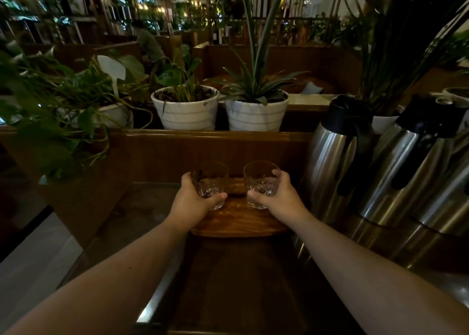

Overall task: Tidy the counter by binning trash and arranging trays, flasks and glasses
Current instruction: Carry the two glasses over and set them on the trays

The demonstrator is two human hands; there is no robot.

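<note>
Two clear cut-glass tumblers stand side by side over a small wooden tray (238, 224) at the back of the counter. My left hand (193, 202) is wrapped around the left glass (210, 182), thumb across its front. My right hand (275, 197) grips the right glass (261, 181) the same way. Both glasses are upright and look empty. I cannot tell whether their bases touch the tray. Two steel flasks with black lids stand to the right, the nearer flask (335, 154) close beside my right hand and the other flask (416, 167) further right.
A raised wooden ledge (203, 134) runs behind the tray and carries white striped plant pots (186, 111) (256, 113). Trailing leaves (50, 121) hang over the left side. A dark wooden board (236, 284) lies on the counter in front of the tray. The counter's left edge drops to a pale floor (33, 258).
</note>
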